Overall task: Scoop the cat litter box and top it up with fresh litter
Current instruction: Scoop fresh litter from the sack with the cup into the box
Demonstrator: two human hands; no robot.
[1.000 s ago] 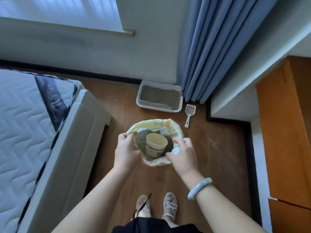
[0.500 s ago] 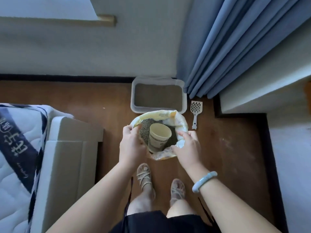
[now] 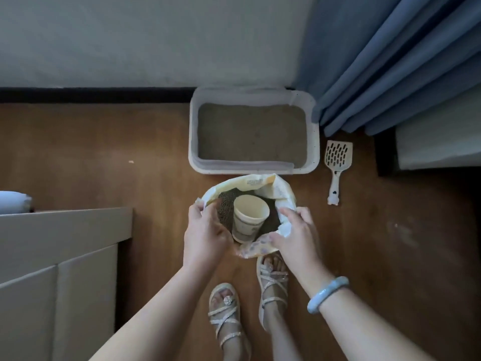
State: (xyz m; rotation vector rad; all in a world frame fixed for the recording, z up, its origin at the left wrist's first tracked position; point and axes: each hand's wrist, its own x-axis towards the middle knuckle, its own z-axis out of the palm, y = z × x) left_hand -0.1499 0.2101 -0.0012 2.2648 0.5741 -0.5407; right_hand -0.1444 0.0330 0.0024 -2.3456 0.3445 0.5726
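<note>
We hold the bag [image 3: 260, 182] open between both hands, just in front of our feet [image 3: 272, 272] on the floor [image 3: 104, 152]. The left hand [image 3: 205, 230] has its fingers curled over the left rim. The right hand [image 3: 296, 235] pinches the crumpled right rim, thumb towards us. We judge this spread grip is there to keep the soft mouth wide, so that the cup [image 3: 250, 217] standing in the dark litter [image 3: 226, 207] can be reached. The cup sits between our hands, close beside the left fingers and apart from the right ones; neither hand touches it. The box [image 3: 253, 169] lies against the wall [image 3: 156, 43], just beyond the bag's far rim and out of our fingers' reach, with its bed of grey litter looking level. The scoop [image 3: 337, 162] lies flat on the floor at the box's right, below the curtain [image 3: 390, 74], untouched. Placed this near, the bag leaves only a short carry for each cupful, and the topping-up seems about to begin.
</note>
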